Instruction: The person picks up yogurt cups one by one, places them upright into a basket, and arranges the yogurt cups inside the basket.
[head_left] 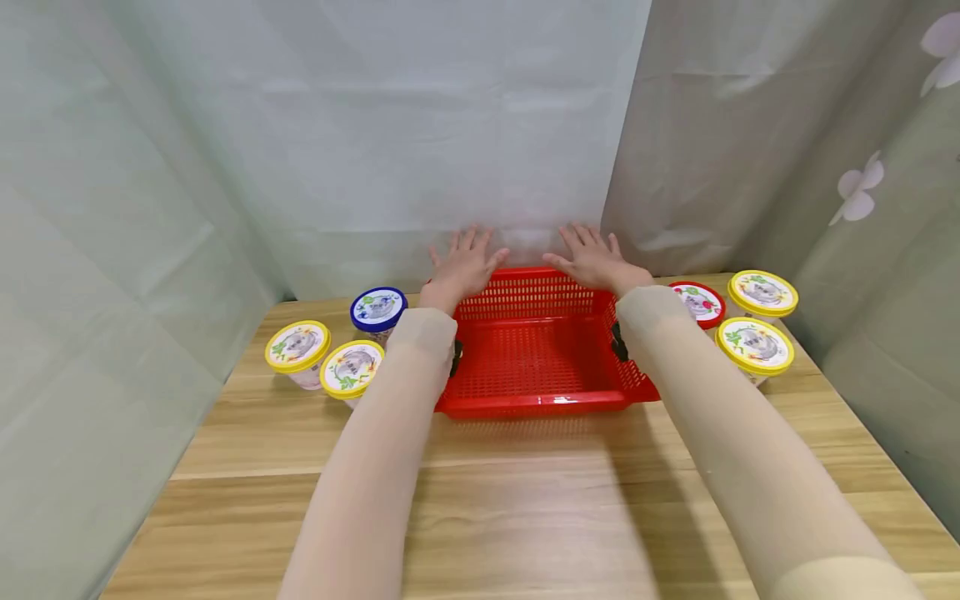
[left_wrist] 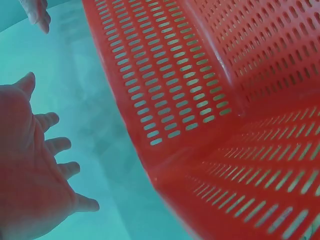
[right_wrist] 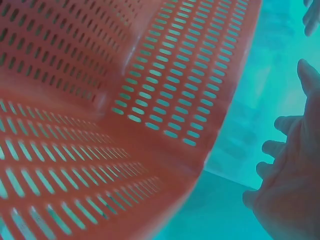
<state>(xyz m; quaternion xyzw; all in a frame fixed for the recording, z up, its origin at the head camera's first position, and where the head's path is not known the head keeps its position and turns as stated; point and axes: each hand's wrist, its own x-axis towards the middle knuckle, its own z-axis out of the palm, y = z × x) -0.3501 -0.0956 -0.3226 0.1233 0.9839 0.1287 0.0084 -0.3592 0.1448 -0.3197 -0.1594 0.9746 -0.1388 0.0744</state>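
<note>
A red perforated plastic basket [head_left: 540, 405] stands on the wooden table, its inside bare. My left hand [head_left: 463, 271] is over the basket's far left corner, fingers straight and spread. Over the far right corner is my right hand [head_left: 596, 262], fingers spread as well. Both wrist views show a gap between each hand and the slotted basket wall, such as the left hand [left_wrist: 30, 165] and the right hand [right_wrist: 292, 165]. Neither hand holds anything. Parts of the basket's sides are hidden behind my sleeves.
Left of the basket stand a blue-lidded tub [head_left: 378, 308] and two yellow-lidded tubs [head_left: 297, 346]. To the right are a red-lidded tub [head_left: 699, 304], partly covered by my sleeve, and two yellow-lidded tubs [head_left: 755, 345]. A pale curtain [head_left: 420, 125] hangs behind the table [head_left: 510, 517].
</note>
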